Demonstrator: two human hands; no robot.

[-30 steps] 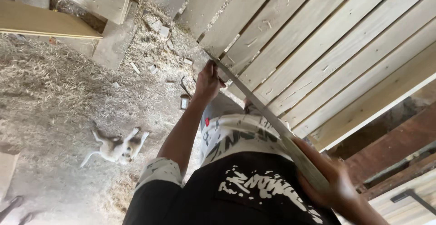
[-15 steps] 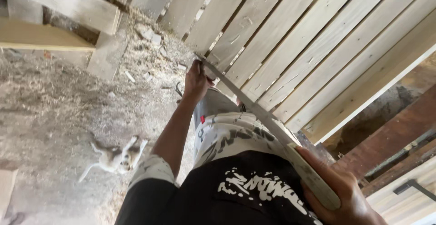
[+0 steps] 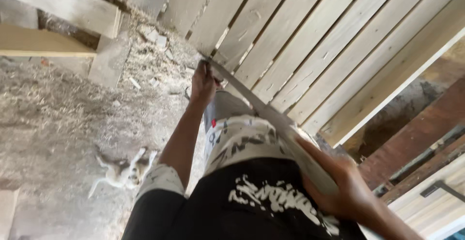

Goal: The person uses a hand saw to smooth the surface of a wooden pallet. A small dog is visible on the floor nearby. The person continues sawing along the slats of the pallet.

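Sawdust floor below, left hand (image 3: 203,82) pinches the saw blade's (image 3: 252,102) tip; right hand (image 3: 339,184) grips its handle.

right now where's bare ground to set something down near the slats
Freest is the sawdust-strewn floor left of the left hand, between the pale wooden beams and the small light-coloured animal. Offcuts crowd the foot of the pale slatted wood panel, which the long thin metal strip crosses.

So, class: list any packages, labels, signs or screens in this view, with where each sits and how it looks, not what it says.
No packages, signs or screens show.
Printed shirt: on the person's chest at bottom centre, black cloth with white brush-style printing.
Small red tag: on the pale printed cloth below the left hand, a tiny red patch.
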